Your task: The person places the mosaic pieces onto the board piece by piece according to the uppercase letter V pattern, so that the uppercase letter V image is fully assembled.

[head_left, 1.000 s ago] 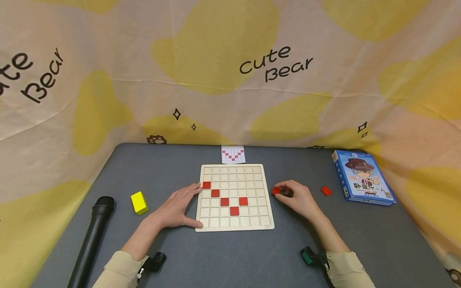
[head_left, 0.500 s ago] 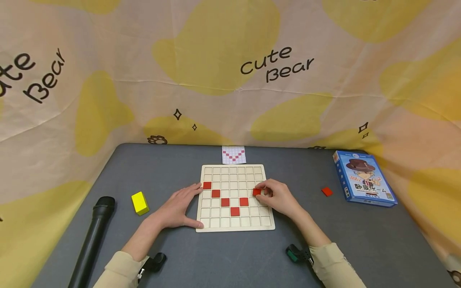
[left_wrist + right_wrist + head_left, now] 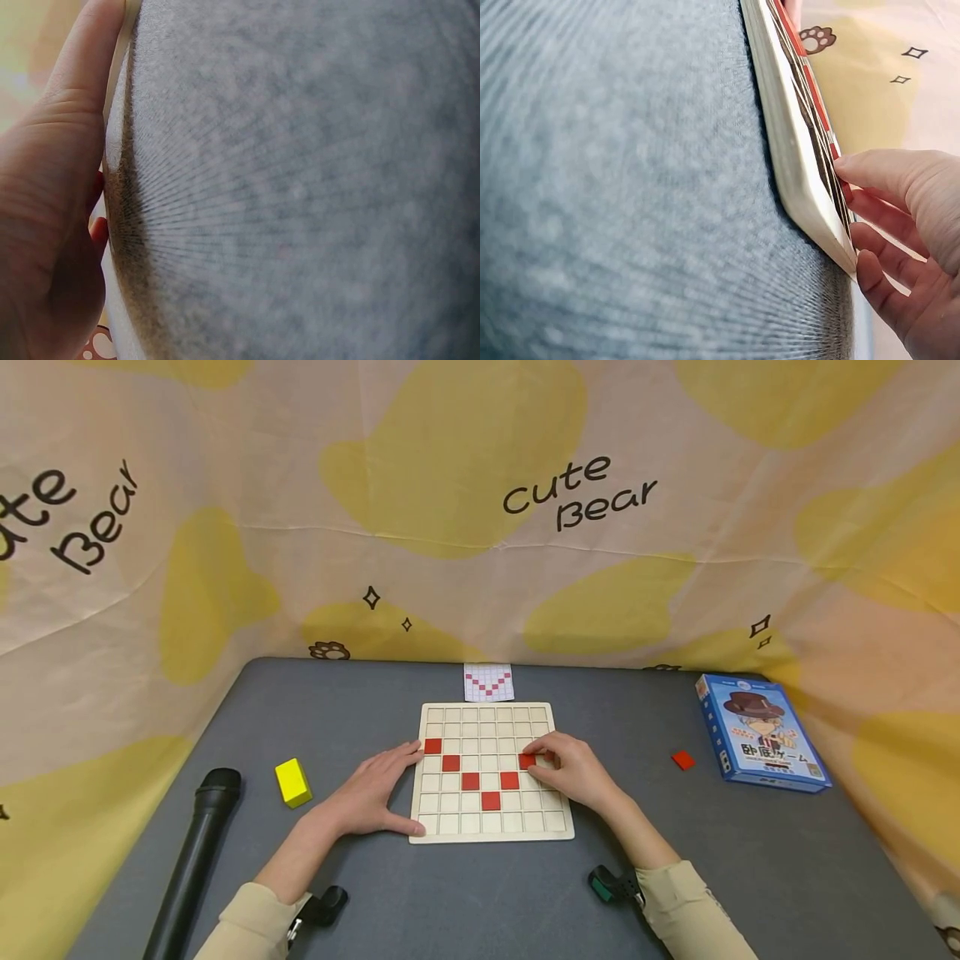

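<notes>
A pale wooden grid board (image 3: 450, 824) lies flat in the middle of the table, with several red square tiles (image 3: 470, 782) in its cells forming a lopsided V. My left hand (image 3: 375, 789) rests spread along the board's left edge, fingertips near the upper part and thumb at the lower corner. At the board's right side, my right hand (image 3: 570, 768) pinches a red tile (image 3: 527, 762) between thumb and finger, over a cell one row above and one column right of the nearest tile. In the right wrist view the right thumb and fingers (image 3: 851, 161) meet at the board's surface.
Behind the board lies a small pattern card (image 3: 489, 683) printed with a V. Another red tile (image 3: 683, 761) lies to the right, near a blue game box (image 3: 765, 735). On the left are a yellow block (image 3: 293, 783) and a black microphone-like cylinder (image 3: 197, 852).
My right hand has carried the red tile leftward from beside the board's right edge onto the grid. The left hand stays in place at the board's left edge.
</notes>
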A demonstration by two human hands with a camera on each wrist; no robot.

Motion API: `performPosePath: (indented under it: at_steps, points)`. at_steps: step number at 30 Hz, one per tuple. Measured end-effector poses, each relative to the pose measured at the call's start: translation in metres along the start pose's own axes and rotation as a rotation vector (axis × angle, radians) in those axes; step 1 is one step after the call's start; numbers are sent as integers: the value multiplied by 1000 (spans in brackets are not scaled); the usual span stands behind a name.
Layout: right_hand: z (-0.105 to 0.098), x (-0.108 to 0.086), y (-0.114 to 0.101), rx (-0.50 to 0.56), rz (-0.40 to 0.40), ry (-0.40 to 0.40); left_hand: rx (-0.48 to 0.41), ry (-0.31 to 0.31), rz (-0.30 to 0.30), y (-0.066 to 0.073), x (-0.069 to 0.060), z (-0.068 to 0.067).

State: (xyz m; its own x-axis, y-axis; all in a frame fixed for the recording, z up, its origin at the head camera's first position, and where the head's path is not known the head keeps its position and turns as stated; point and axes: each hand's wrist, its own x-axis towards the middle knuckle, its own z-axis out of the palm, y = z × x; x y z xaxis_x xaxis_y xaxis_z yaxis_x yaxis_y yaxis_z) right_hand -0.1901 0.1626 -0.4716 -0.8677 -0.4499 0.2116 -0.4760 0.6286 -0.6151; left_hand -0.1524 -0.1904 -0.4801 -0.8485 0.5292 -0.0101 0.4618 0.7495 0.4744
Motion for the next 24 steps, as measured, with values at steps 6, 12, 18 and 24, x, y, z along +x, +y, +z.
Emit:
performPosePath:
  at_steps: [6,12,18,24]
  points:
    - [-1,-4,2,25,-20,28,-1,3,4,1,0,0]
    - [-8,-12,10,42,-21,88,3,4,5,0,0,0]
    - [-20,-22,18,1,38,125,10,5,2,0,0,0]
    - [-37,-38,34,-45,123,199,14,3,2,0,0,0]
